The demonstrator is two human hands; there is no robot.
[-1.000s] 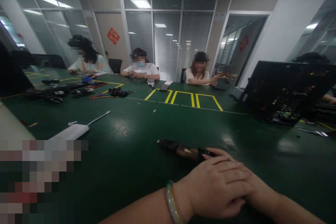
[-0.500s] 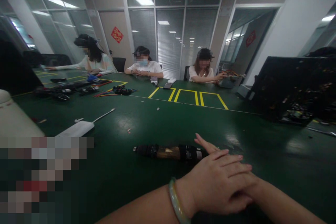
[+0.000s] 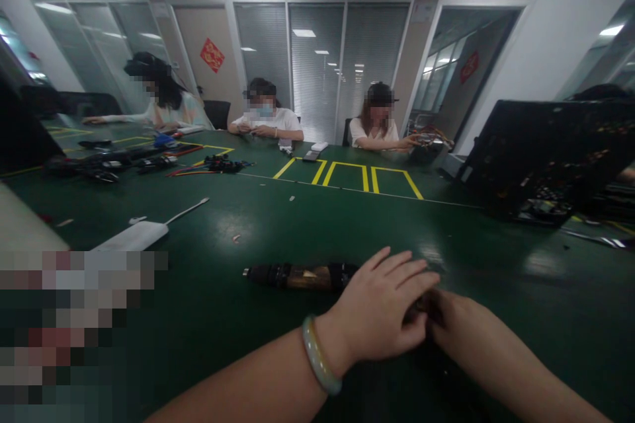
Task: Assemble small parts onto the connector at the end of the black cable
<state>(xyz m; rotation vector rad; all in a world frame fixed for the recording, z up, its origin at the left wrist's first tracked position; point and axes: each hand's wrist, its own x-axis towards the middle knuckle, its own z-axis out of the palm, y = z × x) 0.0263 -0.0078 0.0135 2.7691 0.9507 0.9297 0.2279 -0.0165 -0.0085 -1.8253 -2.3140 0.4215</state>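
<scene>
A black tube-shaped tool (image 3: 310,276) with a brown middle section and a small metal tip lies on the green table, tip to the left. My left hand (image 3: 381,301), wearing a jade-coloured bangle (image 3: 320,355), reaches over its right end and covers it. Its fingers are outstretched and slightly apart. From the right comes my right hand (image 3: 454,317), its fingers hidden behind the left hand. Whether something small lies between the two hands cannot be made out.
A white adapter with a cable (image 3: 131,236) lies on the left. Dark parts with coloured wires (image 3: 213,164) are farther back. Yellow tape marks (image 3: 347,164) cross the table. Several people sit opposite. A large black panel (image 3: 530,158) stands at right.
My left hand has slid off my right forearm and now covers the tool's right end. My right hand has drawn back, its fingers now behind the left. The view has shifted slightly.
</scene>
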